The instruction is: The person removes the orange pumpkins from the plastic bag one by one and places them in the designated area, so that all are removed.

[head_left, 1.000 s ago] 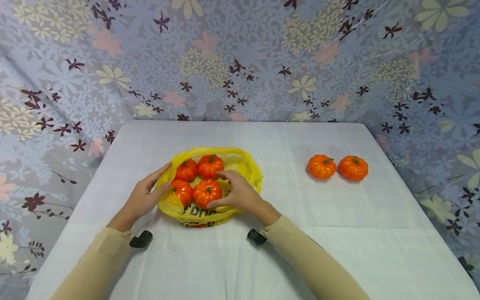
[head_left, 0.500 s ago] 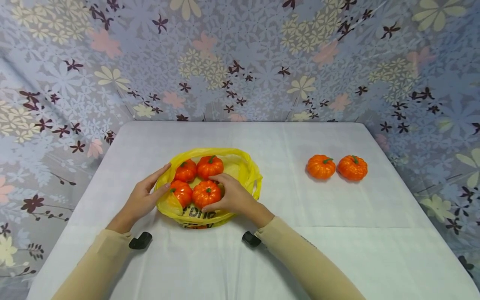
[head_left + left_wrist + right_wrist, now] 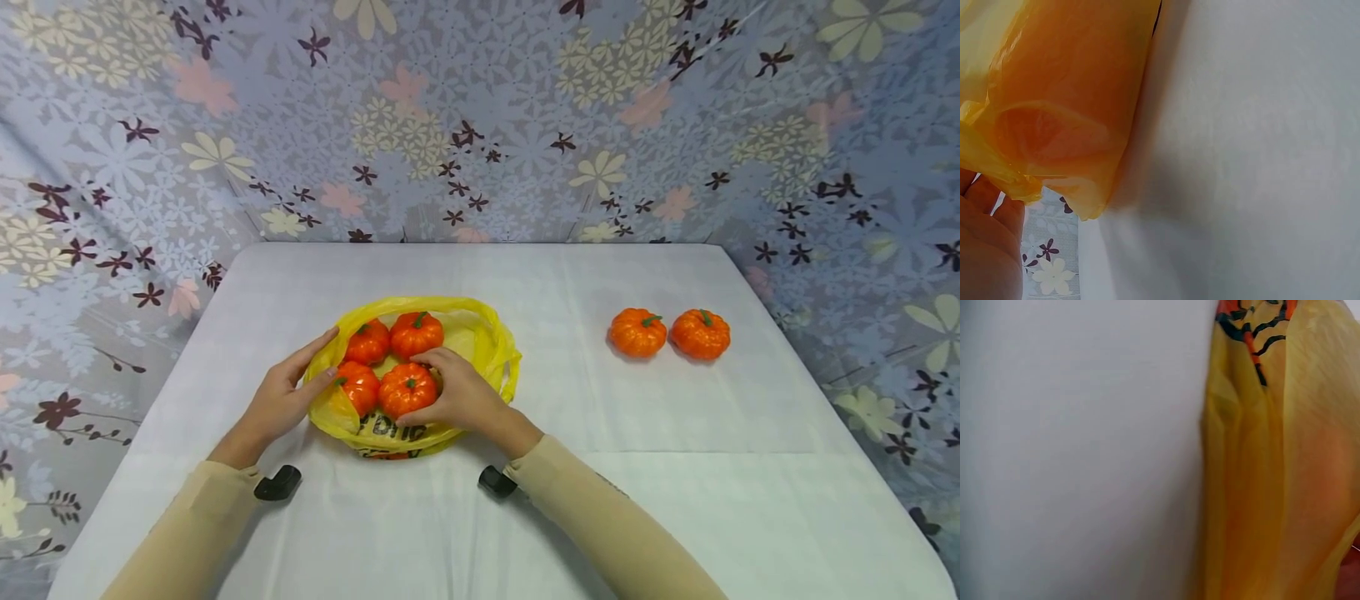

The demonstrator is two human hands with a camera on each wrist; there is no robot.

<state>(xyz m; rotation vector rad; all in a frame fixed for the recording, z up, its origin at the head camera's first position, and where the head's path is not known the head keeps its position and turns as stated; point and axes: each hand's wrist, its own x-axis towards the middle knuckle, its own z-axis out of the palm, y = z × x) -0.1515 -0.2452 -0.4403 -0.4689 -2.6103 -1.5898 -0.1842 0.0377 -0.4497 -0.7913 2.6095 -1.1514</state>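
Note:
A yellow plastic bag (image 3: 498, 354) lies with its mouth spread wide on the table, several small orange pumpkins inside. My left hand (image 3: 279, 398) holds the bag's left rim, thumb over the edge and fingers along the outside. In the left wrist view, fingers (image 3: 1009, 215) show behind the yellow film (image 3: 1094, 144). Inside the bag, my right hand (image 3: 468, 398) curls round the front right pumpkin (image 3: 407, 390), thumb on its near side. Beside it sit the front left pumpkin (image 3: 358, 388), the back left one (image 3: 367, 342) and the back right one (image 3: 417, 335).
Two more orange pumpkins, one (image 3: 637, 332) beside the other (image 3: 701, 334), rest on the white-covered table (image 3: 675, 517) at the right. A floral cloth (image 3: 510, 108) hangs behind the table and along both sides.
My right hand has moved left inside the bag and taken hold of the front right pumpkin. My left hand stays at the bag's rim.

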